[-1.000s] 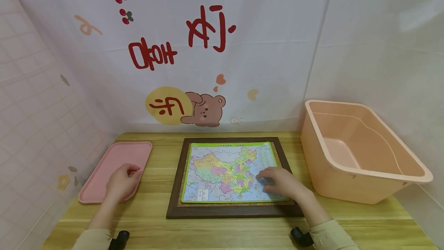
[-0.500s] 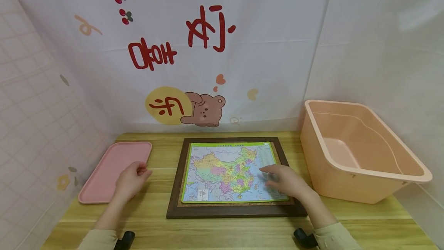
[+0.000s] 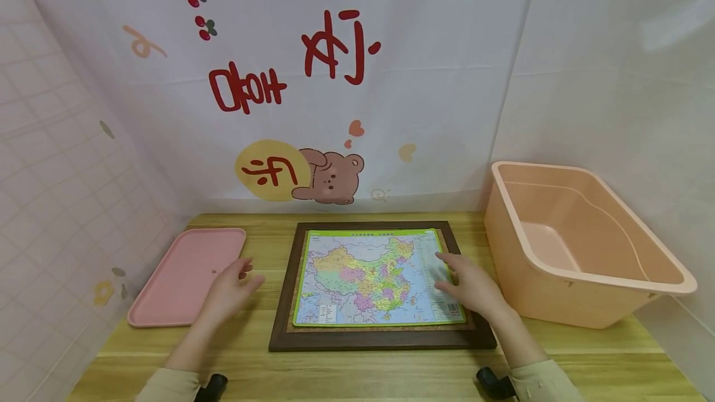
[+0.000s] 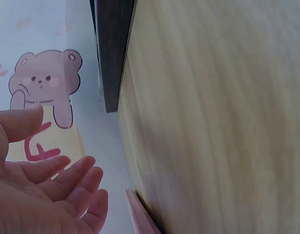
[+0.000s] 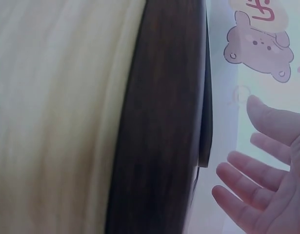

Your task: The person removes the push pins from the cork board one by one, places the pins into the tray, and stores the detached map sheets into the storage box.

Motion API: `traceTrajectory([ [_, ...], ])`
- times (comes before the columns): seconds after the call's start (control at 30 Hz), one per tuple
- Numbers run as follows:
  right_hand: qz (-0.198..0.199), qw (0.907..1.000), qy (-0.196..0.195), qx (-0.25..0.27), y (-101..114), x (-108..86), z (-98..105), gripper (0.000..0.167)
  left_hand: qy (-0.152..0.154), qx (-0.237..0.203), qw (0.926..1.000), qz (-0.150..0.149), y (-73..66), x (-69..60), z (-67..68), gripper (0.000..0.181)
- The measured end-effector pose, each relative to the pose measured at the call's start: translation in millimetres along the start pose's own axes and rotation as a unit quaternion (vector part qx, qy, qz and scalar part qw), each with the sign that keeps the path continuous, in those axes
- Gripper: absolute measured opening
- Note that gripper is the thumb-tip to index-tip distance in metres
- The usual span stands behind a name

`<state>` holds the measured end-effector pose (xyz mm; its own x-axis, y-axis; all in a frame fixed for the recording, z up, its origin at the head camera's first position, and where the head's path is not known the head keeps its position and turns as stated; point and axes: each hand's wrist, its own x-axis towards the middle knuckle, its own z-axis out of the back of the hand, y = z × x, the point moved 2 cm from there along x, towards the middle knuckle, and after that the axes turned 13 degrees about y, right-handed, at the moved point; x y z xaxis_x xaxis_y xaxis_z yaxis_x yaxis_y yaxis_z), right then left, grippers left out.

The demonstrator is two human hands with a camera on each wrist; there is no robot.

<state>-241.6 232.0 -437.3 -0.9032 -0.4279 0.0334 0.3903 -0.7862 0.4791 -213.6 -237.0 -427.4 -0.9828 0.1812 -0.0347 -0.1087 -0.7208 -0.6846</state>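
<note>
A map of China (image 3: 363, 278) with a green border lies flat inside a dark brown wooden frame (image 3: 385, 340). My right hand (image 3: 472, 287) hovers over the map's right edge, thumb and fingers spread apart and nothing between them. Beside the right edge of the pink tray (image 3: 173, 278) is my left hand (image 3: 231, 293), its fingers loosely bent and holding nothing. A tiny dark speck (image 3: 214, 272) shows on the tray, too small to identify. In the left wrist view, the left hand's palm (image 4: 37, 195) is bare; the right hand (image 5: 271, 175) likewise looks relaxed in the right wrist view.
A large peach plastic tub (image 3: 558, 278) stands at the right, close to the frame. White cloth with printed bear and lettering (image 3: 329, 178) hangs behind the wooden table (image 3: 346, 377). Another patterned cloth borders the left side.
My left hand has moved right, from over the pink tray to beside it, and its fingers have loosened. The right hand has drawn back rightward across the map and its fingers have spread.
</note>
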Motion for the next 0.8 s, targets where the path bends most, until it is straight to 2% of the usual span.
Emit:
traceTrajectory([
  [0.1,-0.010,0.9999,-0.003,0.012,-1.7,-0.2,1.4,0.064,0.013,-0.016,0.9998,0.006,-2.0,1.1,-4.4,0.059],
  [0.23,-0.022,0.9997,-0.013,0.005,-4.7,0.5,1.9,0.066,0.028,-0.035,0.9990,0.008,-4.9,2.8,-10.6,0.061],
  [0.4,-0.026,0.9994,-0.018,0.013,-7.1,2.3,3.0,0.066,0.039,-0.044,0.9983,0.005,-9.1,4.8,-16.9,0.061],
  [0.8,-0.055,0.9973,0.001,0.049,-10.5,2.2,8.2,0.066,0.065,-0.070,0.9951,0.025,-11.2,9.0,-27.4,0.065],
])
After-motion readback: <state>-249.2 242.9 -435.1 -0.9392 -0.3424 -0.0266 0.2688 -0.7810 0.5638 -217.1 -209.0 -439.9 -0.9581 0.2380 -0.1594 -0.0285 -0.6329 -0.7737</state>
